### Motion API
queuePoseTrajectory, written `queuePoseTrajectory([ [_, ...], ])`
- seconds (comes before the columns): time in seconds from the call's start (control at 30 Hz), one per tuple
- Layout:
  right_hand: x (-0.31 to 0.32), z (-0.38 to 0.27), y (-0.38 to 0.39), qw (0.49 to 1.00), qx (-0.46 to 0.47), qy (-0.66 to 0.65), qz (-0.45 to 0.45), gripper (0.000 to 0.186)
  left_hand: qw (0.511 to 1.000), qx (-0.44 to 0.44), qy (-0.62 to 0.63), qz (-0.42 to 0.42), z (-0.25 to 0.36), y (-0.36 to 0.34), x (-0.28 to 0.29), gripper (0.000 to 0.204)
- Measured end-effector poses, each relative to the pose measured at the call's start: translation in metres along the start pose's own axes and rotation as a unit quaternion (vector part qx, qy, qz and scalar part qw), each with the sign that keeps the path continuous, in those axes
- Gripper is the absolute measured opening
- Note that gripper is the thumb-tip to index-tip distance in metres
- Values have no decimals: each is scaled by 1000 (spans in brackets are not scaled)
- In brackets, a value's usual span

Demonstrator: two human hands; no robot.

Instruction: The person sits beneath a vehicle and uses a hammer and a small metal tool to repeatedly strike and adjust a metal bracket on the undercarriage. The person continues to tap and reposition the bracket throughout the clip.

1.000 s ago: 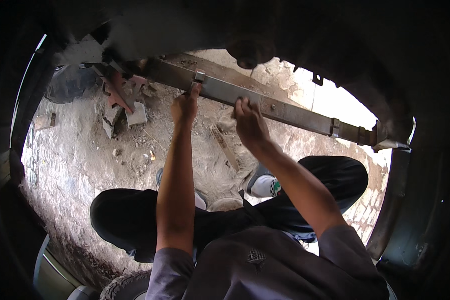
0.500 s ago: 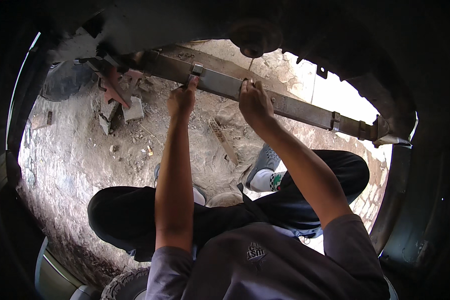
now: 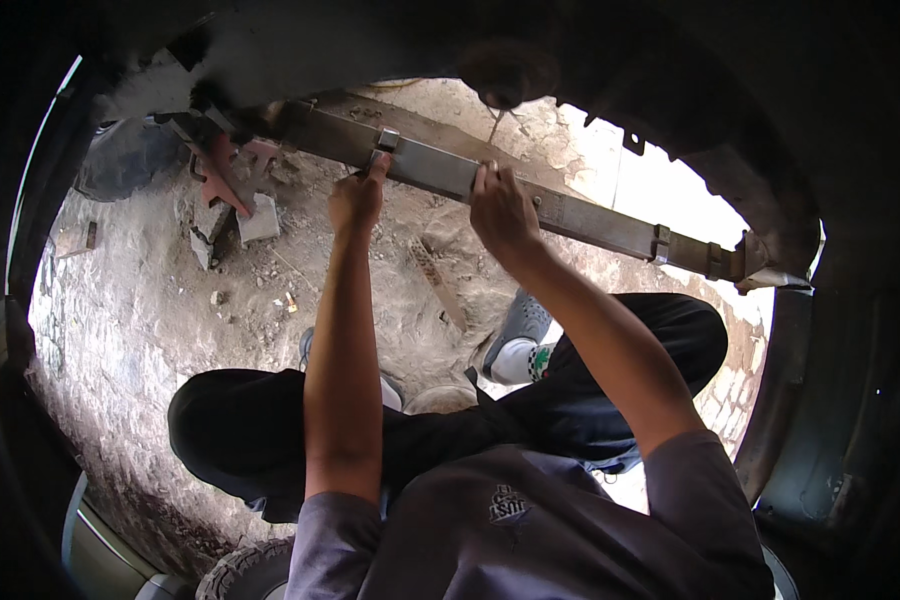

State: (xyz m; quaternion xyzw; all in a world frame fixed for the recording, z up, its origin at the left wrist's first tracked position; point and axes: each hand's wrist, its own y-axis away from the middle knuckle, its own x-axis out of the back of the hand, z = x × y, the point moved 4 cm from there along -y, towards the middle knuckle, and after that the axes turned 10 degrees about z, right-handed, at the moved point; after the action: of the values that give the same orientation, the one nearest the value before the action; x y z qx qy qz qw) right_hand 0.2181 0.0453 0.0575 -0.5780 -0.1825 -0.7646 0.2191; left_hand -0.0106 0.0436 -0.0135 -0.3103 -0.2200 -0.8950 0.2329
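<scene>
Bar point(image 3: 430, 168): long, flat, grey metal, in front of the person at arm's length, slanting down from upper left to right beneath dark bodywork point(image 3: 350, 50). A clip point(image 3: 388, 139) wraps it left of centre; a second clip point(image 3: 661, 244) and a narrower band point(image 3: 714, 259) sit toward its right end. A small bolt point(image 3: 537, 202) shows on the near face, just right of the right hand.

Left hand point(image 3: 356, 199): at the bar's near edge, fingers curled, thumb up against the first clip. Its fingertips are hidden from me — whether they close on the bar, I cannot tell. Right hand point(image 3: 503, 207): on the bar between first clip and bolt, fingers bent, tips at the upper edge. Whether it grips the bar or pinches something small, I cannot tell.

Below the bar's left end stands a reddish stand point(image 3: 218, 180), with a pale block point(image 3: 260, 219) near its foot. A narrow strip point(image 3: 440, 287) lies on the rough, dusty ground point(image 3: 150, 290), between the forearms as I see it. A rounded part point(image 3: 508, 85) hangs from the bodywork beyond the right hand.

The person sits or squats, knees apart — dark trousers point(image 3: 240, 425), grey shirt point(image 3: 590, 520), grey shoe point(image 3: 518, 325), white sock point(image 3: 515, 362). A tyre point(image 3: 238, 575) shows at the lower edge, left.
</scene>
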Motion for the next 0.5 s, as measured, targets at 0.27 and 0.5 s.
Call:
queuePoseTrajectory([
  [0.27,-12,13,19,995,-40,-34,84,47,1000,-2,14,-22,0,1,-4,91],
  [0.5,-3,-6,41,997,17,5,76,49,1000,-6,-6,11,-1,0,3,91],
])
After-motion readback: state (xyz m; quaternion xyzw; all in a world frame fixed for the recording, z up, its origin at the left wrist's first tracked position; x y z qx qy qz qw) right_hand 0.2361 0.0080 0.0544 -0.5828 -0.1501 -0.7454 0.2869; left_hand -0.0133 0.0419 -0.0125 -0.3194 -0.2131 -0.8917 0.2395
